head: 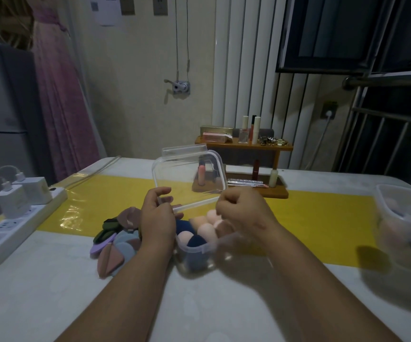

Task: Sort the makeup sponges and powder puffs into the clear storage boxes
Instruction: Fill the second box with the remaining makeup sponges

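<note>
While the clear lid [187,174] stands tilted up above the table [51,292], both hands grasp its near edge, one at each end. The left hand [158,218] pinches the left part of that edge, thumb on top and fingers curled underneath. The right hand [241,212] is clenched round the near right corner, its back turned to the camera. Just below and between the two wrists sits the open box [194,249], holding pink and navy sponges [205,229]. A pile of flat puffs [118,240] in purple, green, blue and brown lies on the table just beside the left wrist, outside the box.

Both forearms reach forward from the bottom edge and draw close together at the box. The right hand's fingertips are hidden behind its knuckles, and the right wrist covers the box's right side. A second box [397,208] at the far right is cut off by the edge and blurred; its contents are hard to make out. A power strip [7,225] lies at the left, and a wooden shelf [246,144] of cosmetics stands behind the lid.
</note>
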`<state>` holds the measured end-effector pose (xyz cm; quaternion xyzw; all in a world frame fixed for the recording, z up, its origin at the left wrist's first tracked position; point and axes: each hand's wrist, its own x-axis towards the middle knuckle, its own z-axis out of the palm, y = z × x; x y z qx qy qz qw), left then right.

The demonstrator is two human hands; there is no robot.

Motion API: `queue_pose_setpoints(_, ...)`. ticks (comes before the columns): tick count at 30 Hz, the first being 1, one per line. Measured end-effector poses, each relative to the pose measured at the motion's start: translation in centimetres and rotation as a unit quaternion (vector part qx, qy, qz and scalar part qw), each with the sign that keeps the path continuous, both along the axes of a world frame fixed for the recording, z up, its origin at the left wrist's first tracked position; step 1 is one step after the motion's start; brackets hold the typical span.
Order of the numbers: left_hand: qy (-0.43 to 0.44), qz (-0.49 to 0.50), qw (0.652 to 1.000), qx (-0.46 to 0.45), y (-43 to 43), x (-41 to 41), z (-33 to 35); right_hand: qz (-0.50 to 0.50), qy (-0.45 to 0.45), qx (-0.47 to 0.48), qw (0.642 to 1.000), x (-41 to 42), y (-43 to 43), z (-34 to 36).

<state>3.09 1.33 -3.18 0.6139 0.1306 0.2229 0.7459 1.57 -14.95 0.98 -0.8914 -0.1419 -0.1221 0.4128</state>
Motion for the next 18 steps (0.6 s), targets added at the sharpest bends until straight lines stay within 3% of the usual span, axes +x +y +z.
queue_pose_setpoints(5, 0.001, 0.033, 0.999, 0.002, 0.2, -0.1, 0.3, -0.128, 0.001, 0.08, 0.988, 2.0, -2.2, -1.3)
queue_pose_setpoints(11, 0.002, 0.097, 0.995, 0.018, 1.0, -0.1, 0.6, -0.203, 0.072, 0.061, 0.975, 4.0, -3.8, -3.4)
queue_pose_setpoints(14, 0.006, 0.106, 0.994, 0.024, 0.9, -0.2, 0.6, -0.187, 0.087, 0.02, 0.978, 4.6, -3.9, -4.0)
queue_pose_setpoints(18, 0.015, 0.119, 0.992, 0.027, 1.3, -0.2, 0.8, -0.064, 0.133, 0.006, 0.989, 5.7, -3.6, -4.4)
